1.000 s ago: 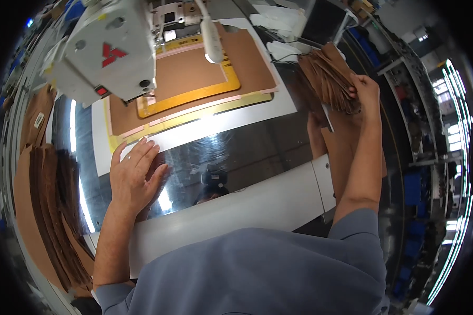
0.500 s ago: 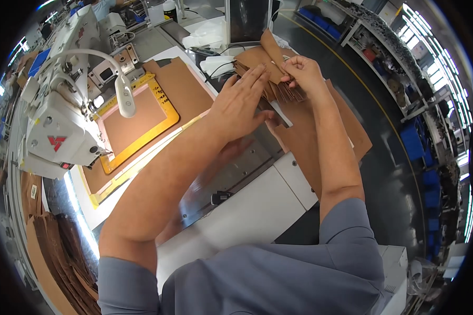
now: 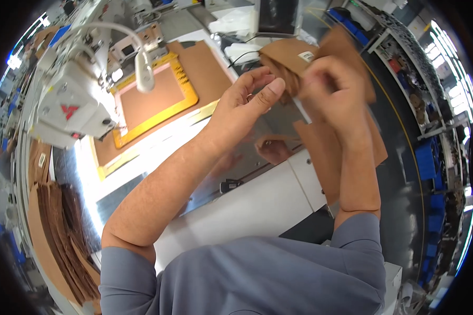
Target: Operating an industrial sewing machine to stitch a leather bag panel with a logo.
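My left hand (image 3: 252, 100) hovers over the metal table, thumb and fingers apart with nothing between them. To its right, my right hand (image 3: 333, 92) is smeared by motion, its fingers curled in. A flat brown leather-like piece (image 3: 346, 47), blurred as well, is raised just beyond that hand and appears gripped by it; the fingertips are hidden. Close to both hands lies a pile of brown pieces (image 3: 281, 51), the top one bearing a small white label (image 3: 306, 55). Larger brown panels (image 3: 323, 157) lie under my right forearm.
On the left stands a white sewing machine (image 3: 71, 107) with a lamp (image 3: 144, 73). Under its head, a yellow frame (image 3: 189, 94) rests on a brown panel. A small black object (image 3: 230, 185) sits near the table's front edge. Brown strips (image 3: 63, 236) are stacked lower left; shelving (image 3: 394, 58) stands right.
My right hand has moved right from the pile, and a brown piece has swung up and right with it. My left hand has come off the pile and turned, thumb up.
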The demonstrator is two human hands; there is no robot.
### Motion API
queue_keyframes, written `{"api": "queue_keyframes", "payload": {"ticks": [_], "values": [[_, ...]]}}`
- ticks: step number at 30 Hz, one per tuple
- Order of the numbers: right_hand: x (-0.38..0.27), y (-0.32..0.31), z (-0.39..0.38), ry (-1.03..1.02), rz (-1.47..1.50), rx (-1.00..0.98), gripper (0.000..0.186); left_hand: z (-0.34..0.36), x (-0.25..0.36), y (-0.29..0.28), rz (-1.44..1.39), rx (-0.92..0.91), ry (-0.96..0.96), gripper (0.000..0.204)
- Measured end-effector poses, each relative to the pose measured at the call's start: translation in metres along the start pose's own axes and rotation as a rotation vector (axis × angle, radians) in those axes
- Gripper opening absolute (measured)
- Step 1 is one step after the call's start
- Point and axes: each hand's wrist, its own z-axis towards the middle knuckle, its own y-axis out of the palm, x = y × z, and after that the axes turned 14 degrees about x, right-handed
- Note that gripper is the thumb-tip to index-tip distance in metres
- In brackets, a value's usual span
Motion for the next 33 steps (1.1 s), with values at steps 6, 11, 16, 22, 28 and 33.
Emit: {"api": "queue_keyframes", "payload": {"ticks": [6, 11, 16, 22, 28, 33], "values": [[-0.044, 0.095, -0.063, -0.198, 0.219, -0.543, 0.036, -0.056, -0.034, -0.082, -0.087, 0.105, -0.251, 0.041], [-0.045, 0.135, -0.064, 0.156, 0.31, -0.472, 0.018, -0.099, -0.049, -0.136, -0.208, 0.361, -0.208, 0.019], [-0.042, 0.188, -0.066, 0.24, 0.49, -0.403, 0.029, -0.115, -0.051, -0.16, -0.177, 0.384, -0.174, 0.02], [-0.053, 0.22, -0.054, 0.312, 0.449, -0.685, 0.02, -0.123, -0.054, -0.178, -0.199, 0.39, -0.203, 0.022], [-0.047, 0.231, -0.057, 0.472, 0.609, -0.71, 0.014, -0.132, -0.049, -0.18, -0.091, 0.382, -0.202, 0.025], [-0.044, 0.231, -0.053, 0.436, 0.598, -0.691, 0.013, -0.14, -0.052, -0.183, 0.141, 0.342, -0.062, 0.036]]}}
